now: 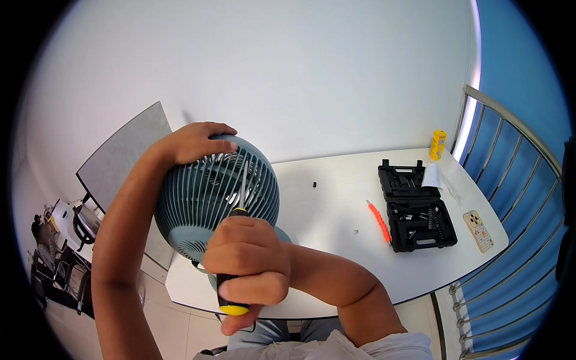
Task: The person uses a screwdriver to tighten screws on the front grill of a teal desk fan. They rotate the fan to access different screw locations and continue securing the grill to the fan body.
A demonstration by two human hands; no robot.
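Note:
A round grey-blue table fan (207,195) with a slatted grille stands on the white table (336,198), its back toward me. My left hand (195,141) grips the top rim of the fan. My right hand (246,258) is closed around a screwdriver (234,288) with a black and yellow handle. Its metal shaft reaches up into the grille slats near the fan's middle.
An open black tool case (417,207) with bits lies on the table's right part, an orange tool (379,221) beside it. A yellow can (437,144), a small black part (314,184) and a flat beige device (478,230) lie nearby. A metal railing (516,198) runs along the right.

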